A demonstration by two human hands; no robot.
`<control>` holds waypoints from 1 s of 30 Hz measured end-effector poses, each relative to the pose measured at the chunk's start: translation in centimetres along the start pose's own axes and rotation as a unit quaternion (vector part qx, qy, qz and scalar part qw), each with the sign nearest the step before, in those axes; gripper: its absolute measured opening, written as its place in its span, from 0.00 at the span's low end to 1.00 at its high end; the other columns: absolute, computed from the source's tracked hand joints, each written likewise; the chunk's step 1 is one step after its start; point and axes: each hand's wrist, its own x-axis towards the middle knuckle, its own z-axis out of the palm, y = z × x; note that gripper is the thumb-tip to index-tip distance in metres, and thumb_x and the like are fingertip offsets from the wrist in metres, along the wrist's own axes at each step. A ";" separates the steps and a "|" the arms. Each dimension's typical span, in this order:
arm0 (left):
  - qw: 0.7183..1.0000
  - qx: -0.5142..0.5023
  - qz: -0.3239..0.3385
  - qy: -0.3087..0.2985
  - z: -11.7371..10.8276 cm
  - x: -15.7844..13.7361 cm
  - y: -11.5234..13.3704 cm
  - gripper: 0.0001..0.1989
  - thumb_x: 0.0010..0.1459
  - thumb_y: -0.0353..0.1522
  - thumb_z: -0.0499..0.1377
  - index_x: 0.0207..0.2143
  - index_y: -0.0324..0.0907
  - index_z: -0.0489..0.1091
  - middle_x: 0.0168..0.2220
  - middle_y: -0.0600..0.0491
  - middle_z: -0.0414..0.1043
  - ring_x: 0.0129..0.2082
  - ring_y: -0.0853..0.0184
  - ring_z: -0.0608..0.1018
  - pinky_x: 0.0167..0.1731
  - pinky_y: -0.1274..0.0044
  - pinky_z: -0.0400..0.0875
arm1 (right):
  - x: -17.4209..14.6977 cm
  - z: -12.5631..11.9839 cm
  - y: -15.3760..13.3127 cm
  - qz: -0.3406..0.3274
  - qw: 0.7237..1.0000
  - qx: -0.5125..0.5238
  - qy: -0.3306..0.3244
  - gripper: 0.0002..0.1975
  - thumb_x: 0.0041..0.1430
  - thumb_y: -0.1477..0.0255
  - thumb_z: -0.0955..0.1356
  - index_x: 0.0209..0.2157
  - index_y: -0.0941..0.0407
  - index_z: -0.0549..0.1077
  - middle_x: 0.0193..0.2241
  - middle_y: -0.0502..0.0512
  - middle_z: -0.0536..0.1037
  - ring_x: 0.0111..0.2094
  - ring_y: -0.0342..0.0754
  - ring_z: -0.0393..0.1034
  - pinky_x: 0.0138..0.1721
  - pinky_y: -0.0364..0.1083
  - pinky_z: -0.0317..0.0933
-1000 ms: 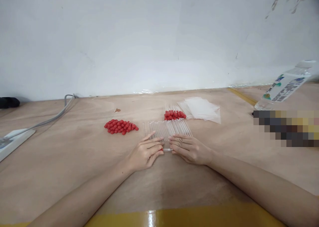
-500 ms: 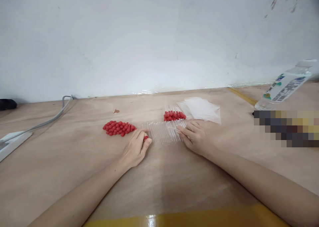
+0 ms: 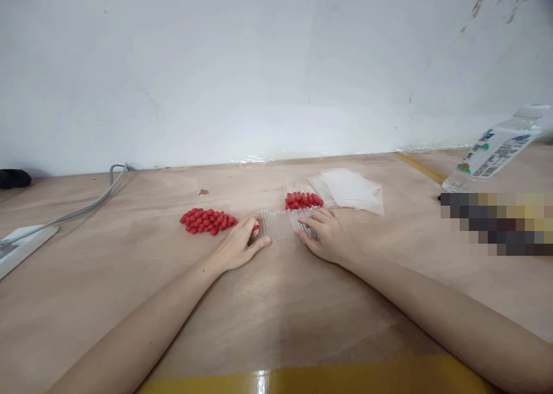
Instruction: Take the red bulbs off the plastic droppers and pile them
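Note:
A row of thin clear tubes (image 3: 283, 228) lies side by side on the table between my two hands. My left hand (image 3: 242, 242) is at the row's left end, its fingers curled round a small red rubber bulb (image 3: 256, 227) that shows only in part; the thumb is stretched out beside the tubes. My right hand (image 3: 324, 234) rests at the right end with its fingers apart, fingertips on the tubes. Left of my left hand is a pile of red rubber bulbs (image 3: 207, 221). Just behind the row, clear tubes with red bulbs fitted (image 3: 303, 200) lie together.
Thin clear plastic bags (image 3: 349, 188) lie stacked behind my right hand. A tilted water bottle (image 3: 492, 152) and a pixelated patch are at the right. A grey cable (image 3: 97, 201) runs to a white object (image 3: 26, 247) at the left. The wall (image 3: 276, 71) closes off the back.
The clear tube that stuck out from my right fingertips no longer shows there, and those fingers now rest on the row. My left thumb has moved away from the fingers.

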 end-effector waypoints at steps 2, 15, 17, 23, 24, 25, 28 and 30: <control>0.996 0.071 -0.014 0.048 -0.4 0.0 -0.1 0.11 0.60 0.37 0.45 0.29 0.41 0.58 0.32 0.51 0.63 0.32 0.65 0.67 0.33 0.72 0.65 | -0.1 0.0 -0.1 -0.004 1.000 0.005 -0.024 0.15 0.55 0.60 0.64 0.36 0.57 0.73 0.30 0.56 0.73 0.35 0.49 0.64 0.41 0.50 0.54; 0.963 0.224 -0.015 0.149 0.4 -0.3 -3.1 0.14 0.59 0.30 0.47 0.46 0.38 0.62 0.36 0.45 0.67 0.36 0.59 0.71 0.31 0.72 0.69 | -0.5 -0.3 0.0 -0.019 0.999 0.035 -0.028 0.19 0.54 0.58 0.64 0.40 0.56 0.71 0.34 0.57 0.71 0.36 0.49 0.63 0.42 0.51 0.52; 0.963 0.222 -0.018 0.153 0.3 -0.4 -3.1 0.13 0.59 0.30 0.47 0.46 0.39 0.63 0.37 0.45 0.68 0.38 0.59 0.71 0.33 0.71 0.69 | -0.6 -0.3 0.0 -0.017 0.999 0.032 -0.029 0.18 0.54 0.58 0.64 0.40 0.56 0.71 0.35 0.57 0.71 0.37 0.49 0.64 0.42 0.51 0.52; 0.957 0.212 -0.002 0.199 0.2 -0.2 -3.5 0.13 0.61 0.30 0.44 0.42 0.41 0.67 0.35 0.47 0.72 0.37 0.60 0.72 0.35 0.70 0.68 | -0.6 -0.3 0.1 -0.018 0.999 0.031 -0.031 0.18 0.54 0.58 0.64 0.40 0.57 0.71 0.36 0.57 0.71 0.38 0.49 0.64 0.43 0.51 0.52; 0.956 0.211 -0.006 0.202 0.1 -0.2 -3.6 0.13 0.61 0.30 0.45 0.41 0.40 0.67 0.34 0.47 0.72 0.37 0.59 0.72 0.36 0.69 0.67 | -0.6 -0.3 0.1 -0.017 0.999 0.031 -0.031 0.18 0.54 0.58 0.64 0.40 0.57 0.71 0.36 0.57 0.71 0.38 0.49 0.64 0.43 0.51 0.52; 0.957 0.210 -0.009 0.201 0.0 -0.2 -3.6 0.13 0.61 0.30 0.45 0.40 0.40 0.68 0.35 0.47 0.73 0.37 0.59 0.72 0.36 0.69 0.67 | -0.6 -0.3 0.1 -0.017 0.999 0.031 -0.032 0.18 0.54 0.59 0.64 0.40 0.56 0.71 0.36 0.57 0.71 0.38 0.49 0.64 0.43 0.52 0.52; 0.961 0.208 -0.010 0.184 -0.3 -0.2 -3.3 0.11 0.59 0.33 0.48 0.36 0.40 0.69 0.34 0.48 0.73 0.35 0.59 0.71 0.37 0.68 0.66 | -0.7 -0.2 0.1 -0.017 0.999 0.030 -0.029 0.17 0.55 0.59 0.64 0.39 0.56 0.71 0.35 0.57 0.71 0.37 0.49 0.64 0.43 0.52 0.52; 0.961 0.212 -0.014 0.177 -0.6 -0.3 -2.8 0.10 0.58 0.35 0.51 0.35 0.41 0.69 0.33 0.48 0.73 0.35 0.59 0.71 0.37 0.68 0.65 | -0.7 -0.3 0.1 -0.020 0.999 0.029 -0.023 0.17 0.54 0.59 0.64 0.39 0.56 0.71 0.35 0.57 0.71 0.37 0.49 0.64 0.43 0.52 0.52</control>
